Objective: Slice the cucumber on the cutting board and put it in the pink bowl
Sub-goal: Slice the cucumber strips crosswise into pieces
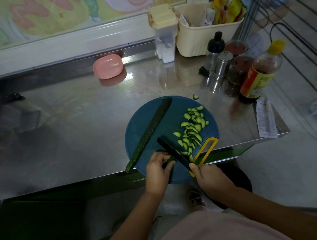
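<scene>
Green cucumber half (148, 135) lies diagonal, near-left to far-right; left hand (157, 171) pinches stub (170, 159), right hand (207, 175) grips knife (173, 151)

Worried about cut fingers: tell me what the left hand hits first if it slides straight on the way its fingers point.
Likely the black-bladed knife, which the right hand holds just past the dark green cucumber stub that the left hand pinches; the blade's height is unclear.

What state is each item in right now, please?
Long cucumber piece: uncut, lying on the cutting board.
Cucumber stub: held by left hand.
Knife: gripped by right hand, blade at stub.
Slices: piled on board.
Pink bowl: well behind board, apart.
</scene>
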A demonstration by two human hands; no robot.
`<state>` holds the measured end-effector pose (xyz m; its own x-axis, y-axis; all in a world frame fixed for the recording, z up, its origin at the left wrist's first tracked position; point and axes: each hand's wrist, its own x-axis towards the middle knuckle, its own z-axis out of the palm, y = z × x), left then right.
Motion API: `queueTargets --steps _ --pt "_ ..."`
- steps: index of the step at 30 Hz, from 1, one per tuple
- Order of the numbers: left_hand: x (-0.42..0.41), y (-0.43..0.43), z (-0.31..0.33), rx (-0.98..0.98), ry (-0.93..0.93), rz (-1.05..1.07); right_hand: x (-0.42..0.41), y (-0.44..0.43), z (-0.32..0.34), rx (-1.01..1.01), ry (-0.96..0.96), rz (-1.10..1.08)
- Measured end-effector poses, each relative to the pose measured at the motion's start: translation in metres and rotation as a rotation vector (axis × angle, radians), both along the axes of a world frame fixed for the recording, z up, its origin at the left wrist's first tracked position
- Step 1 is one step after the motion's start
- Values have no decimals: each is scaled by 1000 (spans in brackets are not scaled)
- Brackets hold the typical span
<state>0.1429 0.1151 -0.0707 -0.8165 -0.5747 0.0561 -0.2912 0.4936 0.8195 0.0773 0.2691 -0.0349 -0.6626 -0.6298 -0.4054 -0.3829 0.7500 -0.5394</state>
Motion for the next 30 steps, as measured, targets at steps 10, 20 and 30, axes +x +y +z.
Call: queueTargets --steps 10,20,30 --pt "3 1 1 -14 5 31 3 4 -2 -162 -16 -117" --pt "3 -2 2 13 -2 20 6 3 -4 -163 13 -97" --pt "6 -5 0 13 -1 -17 8 -5 -6 -89 30 -94"
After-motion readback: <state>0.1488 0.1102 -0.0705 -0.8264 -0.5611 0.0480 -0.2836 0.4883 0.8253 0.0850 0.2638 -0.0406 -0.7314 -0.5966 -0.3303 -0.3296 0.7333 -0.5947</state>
